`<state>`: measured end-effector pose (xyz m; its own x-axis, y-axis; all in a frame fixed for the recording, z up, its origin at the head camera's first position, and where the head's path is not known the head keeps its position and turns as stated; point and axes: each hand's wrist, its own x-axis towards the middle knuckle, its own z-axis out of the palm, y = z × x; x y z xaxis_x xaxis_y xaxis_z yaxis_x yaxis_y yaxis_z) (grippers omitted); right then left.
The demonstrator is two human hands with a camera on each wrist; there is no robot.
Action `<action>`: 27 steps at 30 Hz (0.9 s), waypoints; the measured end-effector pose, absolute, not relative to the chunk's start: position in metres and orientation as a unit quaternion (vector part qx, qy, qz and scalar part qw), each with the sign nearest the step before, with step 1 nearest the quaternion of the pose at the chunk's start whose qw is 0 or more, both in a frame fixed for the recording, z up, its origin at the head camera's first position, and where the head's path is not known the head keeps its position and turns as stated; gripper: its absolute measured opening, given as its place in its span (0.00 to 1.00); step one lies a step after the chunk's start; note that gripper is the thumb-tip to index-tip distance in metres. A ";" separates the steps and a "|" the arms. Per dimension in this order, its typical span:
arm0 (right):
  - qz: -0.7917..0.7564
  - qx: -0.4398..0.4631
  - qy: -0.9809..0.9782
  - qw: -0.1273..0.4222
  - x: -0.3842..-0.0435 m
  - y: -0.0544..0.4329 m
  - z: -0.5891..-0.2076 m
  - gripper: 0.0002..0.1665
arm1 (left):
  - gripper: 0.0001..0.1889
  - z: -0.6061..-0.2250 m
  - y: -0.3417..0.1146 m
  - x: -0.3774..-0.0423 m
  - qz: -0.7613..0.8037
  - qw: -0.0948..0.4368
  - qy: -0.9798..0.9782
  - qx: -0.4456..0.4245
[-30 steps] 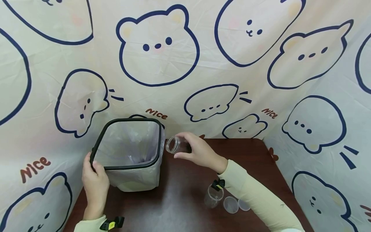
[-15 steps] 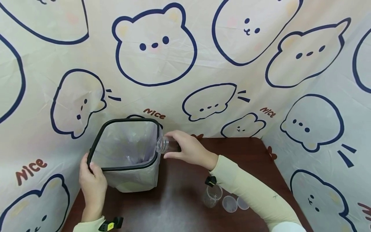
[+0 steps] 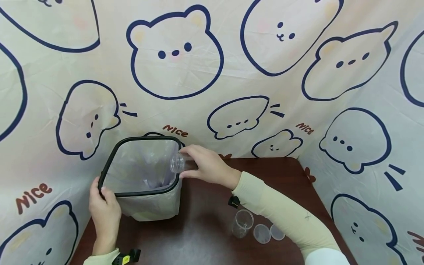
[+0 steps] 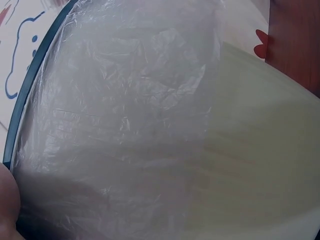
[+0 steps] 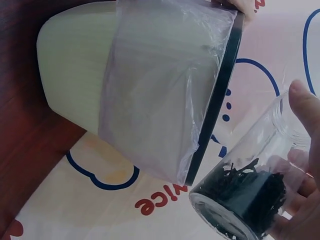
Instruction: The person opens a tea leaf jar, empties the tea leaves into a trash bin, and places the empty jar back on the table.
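Note:
A pale trash bin [image 3: 149, 208] with a black rim, lined with a translucent plastic bag [image 5: 155, 95], stands on the left of the table. My left hand [image 3: 105, 213] grips its rim at the near left corner; in the left wrist view only a bit of that hand [image 4: 7, 200] shows. My right hand [image 3: 210, 165] holds a clear jar [image 3: 177, 163] at the bin's right rim. The jar is tilted, its mouth pointing left. Dark dried shreds, like tea leaves, lie toward the base of the jar [image 5: 250, 190] in the right wrist view.
A clear cup [image 3: 243, 223] stands on the brown table [image 3: 202, 235] below my right forearm. Beside it lie two round translucent lids, one lid [image 3: 262, 234] nearer the cup and another lid [image 3: 277, 232] by the sleeve. A printed cloth [image 3: 265, 121] hangs close behind the table.
My right hand has moved left with the jar, from beside the bin to its right rim, where the mouth now overlaps the opening. My left hand keeps its grip on the rim.

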<state>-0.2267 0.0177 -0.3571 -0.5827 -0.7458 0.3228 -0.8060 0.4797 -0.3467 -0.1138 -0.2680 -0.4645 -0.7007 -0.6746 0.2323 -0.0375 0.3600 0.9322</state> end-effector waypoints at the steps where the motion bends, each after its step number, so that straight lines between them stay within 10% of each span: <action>1: 0.232 0.453 -0.858 0.063 -0.227 0.016 -0.356 0.42 | 0.27 -0.465 -0.268 -0.114 -0.515 0.310 -0.765 0.232; 27: 0.033 0.503 -0.847 0.168 -0.231 -0.026 -0.350 0.40 | 0.27 -0.467 -0.269 -0.114 -0.522 0.307 -0.761 0.232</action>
<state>-0.2309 -0.0261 -0.3500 -0.4383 -0.8407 0.3180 -0.8631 0.4924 0.1120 -0.1136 -0.2691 -0.4667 -0.7038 -0.6738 0.2248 -0.0331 0.3473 0.9372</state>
